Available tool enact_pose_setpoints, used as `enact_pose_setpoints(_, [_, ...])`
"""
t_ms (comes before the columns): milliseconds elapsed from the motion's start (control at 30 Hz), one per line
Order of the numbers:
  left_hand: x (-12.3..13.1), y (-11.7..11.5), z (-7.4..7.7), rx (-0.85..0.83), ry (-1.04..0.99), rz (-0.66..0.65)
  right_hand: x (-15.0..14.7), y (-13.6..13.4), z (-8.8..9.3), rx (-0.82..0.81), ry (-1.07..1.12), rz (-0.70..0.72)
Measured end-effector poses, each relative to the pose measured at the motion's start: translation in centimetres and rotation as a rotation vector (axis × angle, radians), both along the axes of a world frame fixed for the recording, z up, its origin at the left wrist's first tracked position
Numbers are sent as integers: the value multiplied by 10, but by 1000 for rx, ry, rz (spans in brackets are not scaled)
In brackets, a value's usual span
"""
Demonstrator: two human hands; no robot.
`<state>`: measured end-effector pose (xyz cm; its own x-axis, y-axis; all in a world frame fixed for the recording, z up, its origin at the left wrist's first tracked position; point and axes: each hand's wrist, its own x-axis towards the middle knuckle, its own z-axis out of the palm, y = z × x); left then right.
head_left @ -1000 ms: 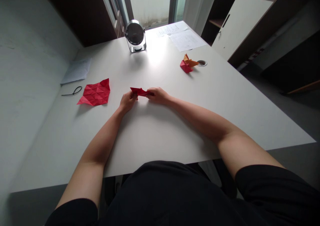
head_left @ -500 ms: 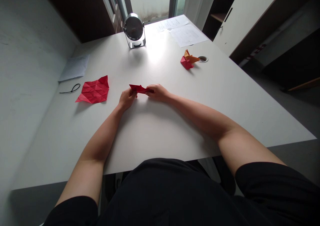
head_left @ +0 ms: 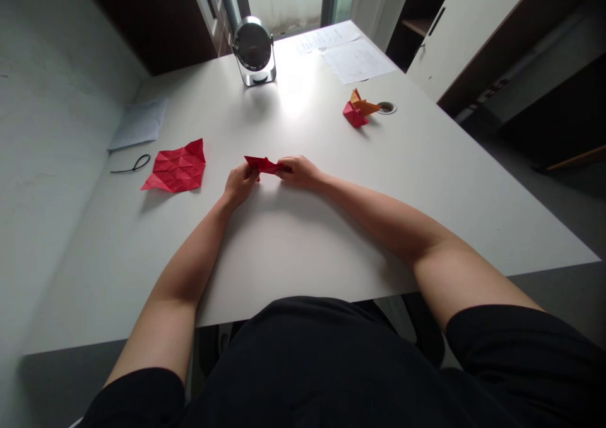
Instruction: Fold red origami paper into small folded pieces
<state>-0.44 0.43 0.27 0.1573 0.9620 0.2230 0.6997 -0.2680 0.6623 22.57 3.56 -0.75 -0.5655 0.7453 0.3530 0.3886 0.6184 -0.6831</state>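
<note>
A piece of folded red paper [head_left: 263, 163] is held between my two hands, low over the middle of the white table [head_left: 303, 238]. My left hand [head_left: 240, 182] pinches its left part, with the fingertips partly behind the paper. At the other end, my right hand [head_left: 298, 172] is closed on the narrow right tip. Off to the left lies a creased red paper sheet [head_left: 177, 168], opened out and covered with fold lines. Two folded paper figures, one orange [head_left: 366, 107] and one red [head_left: 354, 115], stand together to the right, apart from my hands.
At the back of the table stands a round silver device [head_left: 254, 49] on a metal bracket. Printed sheets [head_left: 357, 60] lie at the far right, near a cable hole [head_left: 387, 107]. A black cable tie [head_left: 137, 164] and a flat translucent packet [head_left: 139, 124] lie by the left wall.
The view has tipped slightly, so the table's things sit a little higher. Both hands keep their hold on the folded red paper, with hardly any movement.
</note>
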Motion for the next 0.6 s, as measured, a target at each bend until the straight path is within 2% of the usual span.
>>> enact_pose_setpoints(600, [4, -3, 6, -17, -13, 10, 0, -5, 5, -17, 6, -18])
